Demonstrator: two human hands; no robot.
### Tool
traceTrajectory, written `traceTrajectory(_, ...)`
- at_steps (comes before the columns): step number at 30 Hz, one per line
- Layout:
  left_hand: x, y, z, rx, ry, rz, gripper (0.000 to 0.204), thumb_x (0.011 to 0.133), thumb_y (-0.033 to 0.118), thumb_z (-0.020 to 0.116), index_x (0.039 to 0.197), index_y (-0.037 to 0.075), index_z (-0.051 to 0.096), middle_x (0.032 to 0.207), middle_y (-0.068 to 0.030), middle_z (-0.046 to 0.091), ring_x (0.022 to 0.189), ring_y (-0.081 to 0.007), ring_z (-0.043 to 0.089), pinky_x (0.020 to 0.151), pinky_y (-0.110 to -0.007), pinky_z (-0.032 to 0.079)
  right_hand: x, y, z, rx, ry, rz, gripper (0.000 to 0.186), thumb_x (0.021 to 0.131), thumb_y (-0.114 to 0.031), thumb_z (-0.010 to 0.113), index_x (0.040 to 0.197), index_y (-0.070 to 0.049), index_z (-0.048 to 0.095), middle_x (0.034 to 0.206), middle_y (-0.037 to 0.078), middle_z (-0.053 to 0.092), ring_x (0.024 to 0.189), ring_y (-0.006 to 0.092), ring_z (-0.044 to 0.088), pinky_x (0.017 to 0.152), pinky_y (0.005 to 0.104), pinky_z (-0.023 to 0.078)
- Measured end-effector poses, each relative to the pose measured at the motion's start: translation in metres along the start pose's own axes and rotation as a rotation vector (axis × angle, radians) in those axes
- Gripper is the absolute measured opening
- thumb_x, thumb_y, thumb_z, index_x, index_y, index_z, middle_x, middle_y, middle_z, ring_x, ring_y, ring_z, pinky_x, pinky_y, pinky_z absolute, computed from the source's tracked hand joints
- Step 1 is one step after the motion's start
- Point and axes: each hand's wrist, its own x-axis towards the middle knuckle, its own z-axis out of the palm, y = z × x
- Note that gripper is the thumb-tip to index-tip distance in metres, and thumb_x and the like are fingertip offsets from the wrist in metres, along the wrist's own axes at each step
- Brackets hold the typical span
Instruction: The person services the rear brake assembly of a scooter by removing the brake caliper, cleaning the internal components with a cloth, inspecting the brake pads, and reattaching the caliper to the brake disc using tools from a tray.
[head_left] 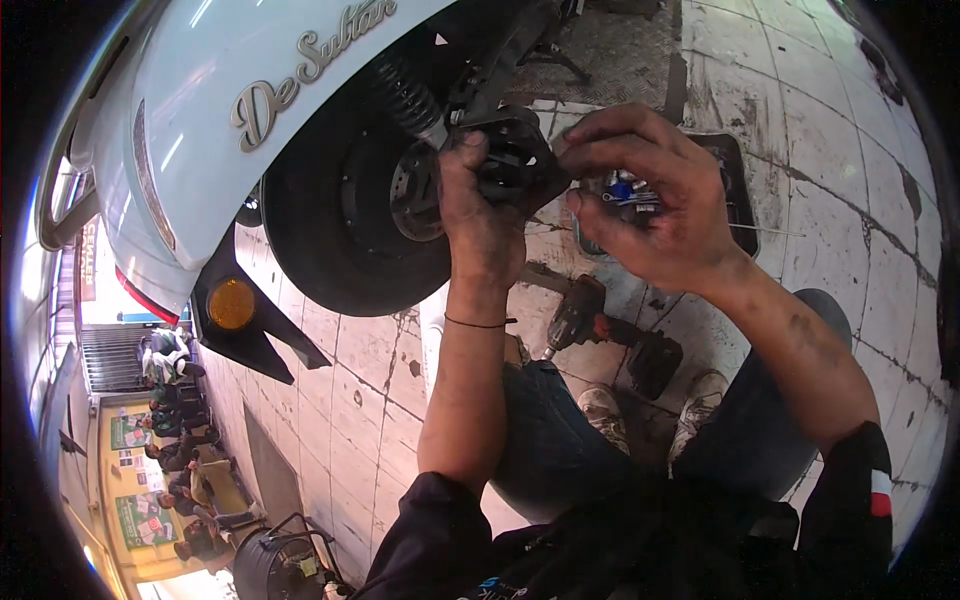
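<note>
My left hand (pixel 474 220) is wrapped round a black brake caliper (pixel 523 148) beside the rear wheel (pixel 330 240) of a white scooter (pixel 180 120). My right hand (pixel 650 190) is at the caliper's right side, fingers curved and thumb apart, fingertips at its edge, with nothing visible between them. The brake disc (pixel 410 185) and a coil shock (pixel 400 90) are just left of the caliper. Behind my right hand, a dark tray (pixel 742 210) holds wrenches and small tools. A cordless drill (pixel 615 335) lies on the tiled floor between my feet.
A metal plate (pixel 620 60) lies at the top. An amber reflector (pixel 230 303) hangs on a black bracket at the scooter's rear. A black drum fan (pixel 280 560) stands at lower left. Several people (pixel 180 460) sit along a yellow wall in the left background.
</note>
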Motion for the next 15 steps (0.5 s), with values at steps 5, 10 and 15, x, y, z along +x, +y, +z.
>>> traceTrajectory(5, 0.002, 0.001, 0.001, 0.01, 0.046, 0.011, 0.04, 0.097, 0.041, 0.053, 0.114, 0.006, 0.06, 0.105, -0.0086, 0.065, 0.097, -0.0239, 0.067, 0.083, -0.048, 0.061, 0.001, 0.001, 0.006, -0.065, 0.06, -0.026, 0.022, 0.083, -0.002, 0.076, 0.104, -0.004, 0.072, 0.112, 0.012, 0.068, 0.099, 0.0219, 0.071, 0.08, 0.0315, 0.06)
traceTrajectory(10, 0.011, -0.005, -0.004, 0.033, -0.016, -0.036, 0.044, 0.096, 0.044, 0.056, 0.115, 0.004, 0.059, 0.104, -0.0106, 0.066, 0.091, -0.0242, 0.069, 0.077, -0.046, 0.062, 0.003, 0.004, 0.01, -0.264, 0.119, -0.07, 0.031, 0.082, 0.008, 0.074, 0.112, 0.001, 0.07, 0.114, 0.012, 0.065, 0.093, 0.0173, 0.072, 0.076, 0.0274, 0.064)
traceTrajectory(15, 0.012, -0.003, 0.01, 0.075, 0.033, -0.031, 0.044, 0.095, 0.041, 0.062, 0.114, 0.002, 0.059, 0.102, -0.0128, 0.068, 0.085, -0.0229, 0.07, 0.071, -0.043, 0.063, -0.005, 0.01, 0.023, -0.295, 0.083, 0.059, 0.033, 0.082, 0.002, 0.075, 0.114, -0.002, 0.067, 0.11, 0.012, 0.066, 0.091, 0.025, 0.072, 0.076, 0.0333, 0.062)
